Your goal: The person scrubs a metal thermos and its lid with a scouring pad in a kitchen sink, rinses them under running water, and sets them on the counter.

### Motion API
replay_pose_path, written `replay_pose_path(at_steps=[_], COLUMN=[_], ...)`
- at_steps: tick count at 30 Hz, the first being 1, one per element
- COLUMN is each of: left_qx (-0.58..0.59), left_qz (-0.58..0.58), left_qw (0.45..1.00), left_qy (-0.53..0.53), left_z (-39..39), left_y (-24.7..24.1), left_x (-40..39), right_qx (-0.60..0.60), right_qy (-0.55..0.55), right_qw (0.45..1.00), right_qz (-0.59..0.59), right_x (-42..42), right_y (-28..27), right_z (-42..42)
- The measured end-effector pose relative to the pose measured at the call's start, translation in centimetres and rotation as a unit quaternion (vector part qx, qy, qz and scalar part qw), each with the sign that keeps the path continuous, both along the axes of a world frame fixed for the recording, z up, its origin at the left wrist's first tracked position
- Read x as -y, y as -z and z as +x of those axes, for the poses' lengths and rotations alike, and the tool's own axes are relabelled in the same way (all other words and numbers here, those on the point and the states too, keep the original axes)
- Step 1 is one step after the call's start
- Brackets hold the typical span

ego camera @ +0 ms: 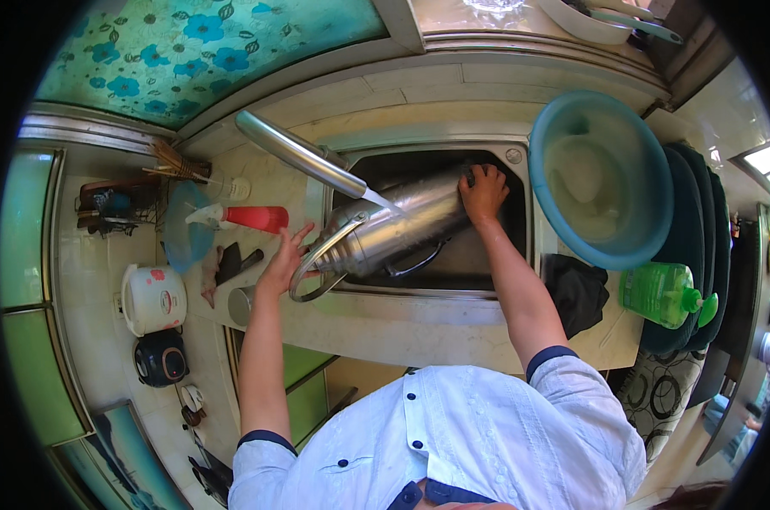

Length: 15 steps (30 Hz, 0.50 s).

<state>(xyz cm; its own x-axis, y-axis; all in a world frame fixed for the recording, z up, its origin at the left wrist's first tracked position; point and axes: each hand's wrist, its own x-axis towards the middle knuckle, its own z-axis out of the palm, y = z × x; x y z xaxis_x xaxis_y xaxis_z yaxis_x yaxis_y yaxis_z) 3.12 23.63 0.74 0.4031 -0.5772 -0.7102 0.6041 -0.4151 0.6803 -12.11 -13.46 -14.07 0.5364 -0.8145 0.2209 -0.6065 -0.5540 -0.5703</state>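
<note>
A stainless steel thermos flask [410, 213] lies tilted over the metal sink [474, 264], its neck towards the left. Water runs from the faucet [305, 156] onto its side. My left hand [286, 258] is at the neck end, beside the flask's looped carrying handle [324, 252]; its thumb and a finger are spread, and the flask hides part of it. At the flask's base my right hand [485, 191] presses a dark scrubber [469, 175] or similar dark thing against the metal. A side handle [416, 261] sticks out from the flask's lower side.
A blue basin [541, 204] holding cloudy water stands right of the sink, near a black bag [573, 293] and a green pump bottle [656, 293]. On the left counter are a red spray bottle [257, 218], a cleaver [232, 264], a metal cup [239, 306] and a rice cooker [155, 299].
</note>
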Motion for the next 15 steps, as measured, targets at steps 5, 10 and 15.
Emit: replay_pose_path(at_steps=[5, 10, 15], left_qx=[0.033, 0.052, 0.396], left_qz=[-0.058, -0.045, 0.101], left_qw=[0.997, 0.997, 0.884], left_qy=[-0.027, -0.032, -0.226], left_z=[-1.3, -1.6, -2.9], left_y=[0.1, -0.4, -0.8], left_x=[-2.6, -1.9, -4.2], right_qx=[0.05, 0.07, 0.083], right_qy=[-0.017, -0.034, -0.038], right_qw=[0.998, 0.995, 0.994], right_qz=[0.034, 0.055, 0.051], right_x=[-1.9, -1.2, -1.6], right_y=[-0.1, 0.2, -0.3], right_z=[0.7, 0.8, 0.6])
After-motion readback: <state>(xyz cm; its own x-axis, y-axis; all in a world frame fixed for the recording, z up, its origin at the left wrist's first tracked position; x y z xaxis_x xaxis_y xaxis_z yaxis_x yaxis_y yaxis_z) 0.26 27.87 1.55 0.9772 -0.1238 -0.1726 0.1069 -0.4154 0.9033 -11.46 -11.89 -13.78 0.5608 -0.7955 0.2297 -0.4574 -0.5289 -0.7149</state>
